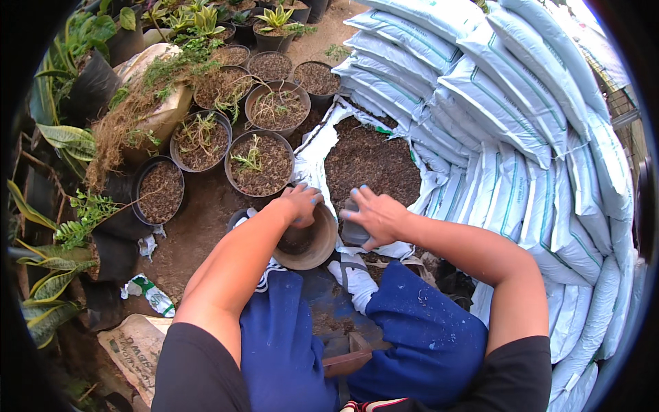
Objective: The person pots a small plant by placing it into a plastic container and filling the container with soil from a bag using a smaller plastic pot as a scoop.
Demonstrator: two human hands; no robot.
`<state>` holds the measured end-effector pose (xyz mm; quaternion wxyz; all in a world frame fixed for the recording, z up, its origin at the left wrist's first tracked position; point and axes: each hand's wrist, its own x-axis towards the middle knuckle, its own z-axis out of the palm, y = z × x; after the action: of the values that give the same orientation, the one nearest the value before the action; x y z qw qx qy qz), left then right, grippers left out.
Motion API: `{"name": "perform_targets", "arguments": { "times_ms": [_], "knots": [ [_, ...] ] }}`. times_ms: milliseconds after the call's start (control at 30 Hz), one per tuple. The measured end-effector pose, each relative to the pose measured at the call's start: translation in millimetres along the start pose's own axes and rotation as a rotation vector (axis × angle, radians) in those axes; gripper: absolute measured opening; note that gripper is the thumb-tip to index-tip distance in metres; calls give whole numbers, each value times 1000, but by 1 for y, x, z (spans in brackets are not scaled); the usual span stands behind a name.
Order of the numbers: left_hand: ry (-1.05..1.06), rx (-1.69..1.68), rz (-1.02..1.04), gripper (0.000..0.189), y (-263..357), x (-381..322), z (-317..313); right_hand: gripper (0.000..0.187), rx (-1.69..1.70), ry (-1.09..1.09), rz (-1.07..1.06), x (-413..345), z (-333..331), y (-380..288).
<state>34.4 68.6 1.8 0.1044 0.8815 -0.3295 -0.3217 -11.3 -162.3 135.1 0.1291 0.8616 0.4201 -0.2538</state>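
Observation:
My left hand (302, 205) grips the far rim of a round plant pot (323, 242). This pot is tilted between my feet, with a little dark soil in its bottom. In my right hand (378, 213) is a greyish, see-through plastic cup (354, 232), partly covered by the fingers. The cup is just right of the pot, at the near edge of an open white sack (311, 159). Dark, crumbly potting soil (373, 165) fills the sack's wide opening, beyond both hands.
Soil-filled pots stand to the left, including one with a small green cutting (260, 164). Stacked white sacks (499, 103) bearing print rise along the right. Bare roots lie over a tan sack (172, 105). A torn wrapper (149, 294) lies on the ground beside snake plants (49, 304).

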Motion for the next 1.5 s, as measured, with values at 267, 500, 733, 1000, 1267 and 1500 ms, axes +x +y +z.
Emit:
{"name": "perform_targets", "arguments": {
  "times_ms": [267, 500, 733, 1000, 1267, 1500],
  "knots": [
    [17, 116, -41, 85, 19, -26, 5, 93, 65, 279, 123, 12, 63, 14],
    [105, 129, -35, 81, 21, -30, -5, 96, 131, 378, 376, 18, 65, 41],
    [259, 44, 63, 68, 24, -15, -3, 96, 377, 420, 580, -3, 69, 102],
    [277, -131, 53, 79, 32, -5, -13, 94, 500, 600, 1120, -7, 104, 159],
    [309, -426, -73, 65, 35, 20, -24, 87, 789, 417, 1063, 42, 99, 93],
    [253, -290, -91, 60, 33, 35, -29, 88, 897, 415, 1044, 61, 91, 78]
  ]
}}
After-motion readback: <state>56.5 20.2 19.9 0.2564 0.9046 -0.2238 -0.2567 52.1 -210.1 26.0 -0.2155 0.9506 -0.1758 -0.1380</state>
